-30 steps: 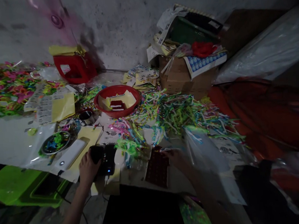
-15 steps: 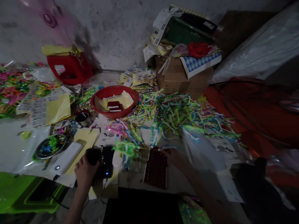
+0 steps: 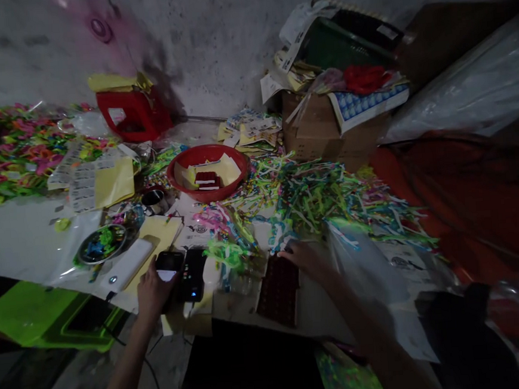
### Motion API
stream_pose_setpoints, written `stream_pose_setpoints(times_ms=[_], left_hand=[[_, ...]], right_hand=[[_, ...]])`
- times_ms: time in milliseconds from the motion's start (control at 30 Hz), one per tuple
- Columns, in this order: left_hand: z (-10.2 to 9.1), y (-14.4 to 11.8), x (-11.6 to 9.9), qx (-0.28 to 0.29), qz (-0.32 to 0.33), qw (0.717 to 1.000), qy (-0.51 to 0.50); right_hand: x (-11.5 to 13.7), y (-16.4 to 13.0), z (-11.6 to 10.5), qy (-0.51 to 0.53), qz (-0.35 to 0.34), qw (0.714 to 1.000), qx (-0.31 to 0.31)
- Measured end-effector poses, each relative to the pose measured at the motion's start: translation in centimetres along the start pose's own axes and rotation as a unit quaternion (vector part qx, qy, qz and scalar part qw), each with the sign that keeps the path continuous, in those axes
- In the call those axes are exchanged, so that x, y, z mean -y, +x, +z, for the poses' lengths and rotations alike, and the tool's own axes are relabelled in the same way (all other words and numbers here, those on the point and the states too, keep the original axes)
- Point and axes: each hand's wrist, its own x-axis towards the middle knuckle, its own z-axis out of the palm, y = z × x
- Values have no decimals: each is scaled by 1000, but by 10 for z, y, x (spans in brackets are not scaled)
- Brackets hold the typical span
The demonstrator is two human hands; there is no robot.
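- Since a moment ago, left hand (image 3: 152, 290) has shifted on the phone (image 3: 168, 267): its lit screen now shows pale, where it was dark before.
- Left fingers wrapped on that phone, at the near tabletop (image 3: 15, 237) edge, touching a black device (image 3: 193, 274) with small lit dots.
- Right hand (image 3: 301, 255) lies on the top end of a dark red sheet (image 3: 279, 289); fingers look together and flat, though it's dim and blurred, hard to be sure.
- Red bowl (image 3: 208, 171) farther back, holding yellow papers and a small dark red stack.
- Metal dish (image 3: 102, 243) left of the phone, with bright coloured bits inside.
- Small cup (image 3: 153, 200) just beside the bowl; contents unclear.
- Cardboard box (image 3: 322, 135) at the wall, heaped with papers and a red bundle.
- Paper strips (image 3: 314, 199) strewn between bowl and right hand.
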Motion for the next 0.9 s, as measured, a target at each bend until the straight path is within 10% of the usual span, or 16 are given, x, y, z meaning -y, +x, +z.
stream_pose_setpoints(times_ms=[267, 900], left_hand=[[12, 20, 53, 84, -32, 918, -386], [17, 17, 56, 61, -29, 919, -388]], right_hand=[[4, -3, -4, -62, -17, 998, 1], [4, -20, 2, 7, 61, 997, -44]])
